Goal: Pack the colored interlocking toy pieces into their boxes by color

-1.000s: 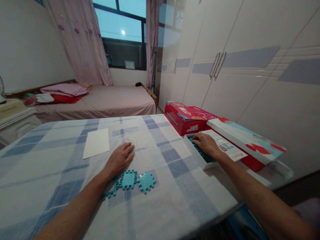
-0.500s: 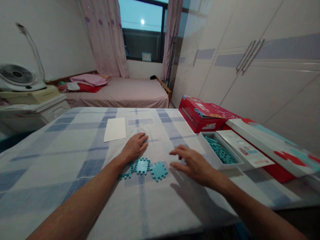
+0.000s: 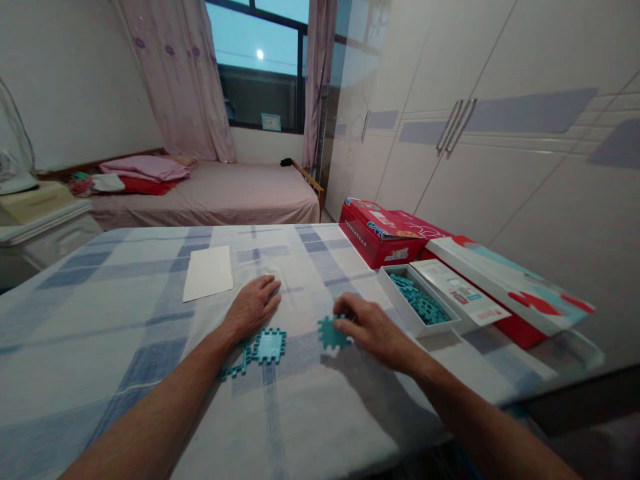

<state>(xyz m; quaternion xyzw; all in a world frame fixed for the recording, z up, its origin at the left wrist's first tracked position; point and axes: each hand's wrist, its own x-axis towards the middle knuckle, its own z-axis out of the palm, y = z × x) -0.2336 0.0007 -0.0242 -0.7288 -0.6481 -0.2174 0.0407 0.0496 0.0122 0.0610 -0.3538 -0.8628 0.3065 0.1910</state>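
Between the thumb and fingers of my right hand (image 3: 367,327) is a teal interlocking tile (image 3: 331,333) with toothed edges, raised a little over the tablecloth. My left hand (image 3: 254,301) lies flat on the cloth, fingers stretched forward, holding nothing. Just below it rests another toothed teal tile (image 3: 270,345) with a pale, shiny face. Beside that tile, partly hidden by my left forearm, is an open teal frame piece (image 3: 239,365); the two touch or are joined, I cannot tell which.
A white box (image 3: 433,328) of teal pieces stands on the right, next to a white printed lid (image 3: 463,291). Behind are a red box (image 3: 380,233) and a long white-and-red box (image 3: 505,280). A white card (image 3: 209,273) lies at the left on the checked tablecloth (image 3: 310,413).
My right hand has closed on the toothed tile and lifted it off the cloth, away from the other pieces. My left hand stays flat. The camera view has turned to the right.
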